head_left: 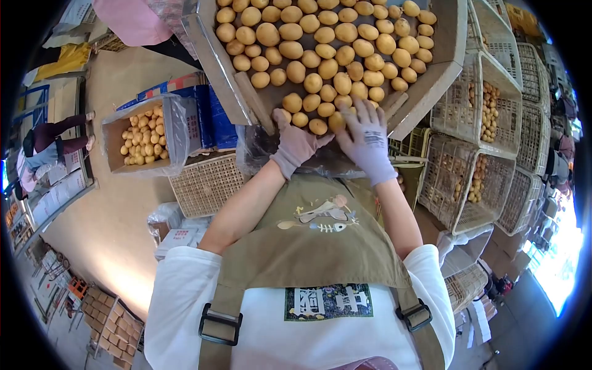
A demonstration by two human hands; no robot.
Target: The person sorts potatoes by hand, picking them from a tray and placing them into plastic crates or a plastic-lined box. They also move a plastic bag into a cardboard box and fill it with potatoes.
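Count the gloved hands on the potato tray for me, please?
2. The left hand rests at the near edge of the tray, touching potatoes; the right hand lies beside it, fingers spread over potatoes. Other workers' hands may be hidden.

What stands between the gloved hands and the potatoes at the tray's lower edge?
Nothing visible. The left hand and right hand rest directly on the potatoes at the wooden tray lip.

Apron patch [328,301]: two large white characters, not legible. Grey print on the right hand's [368,143] glove: too small to read
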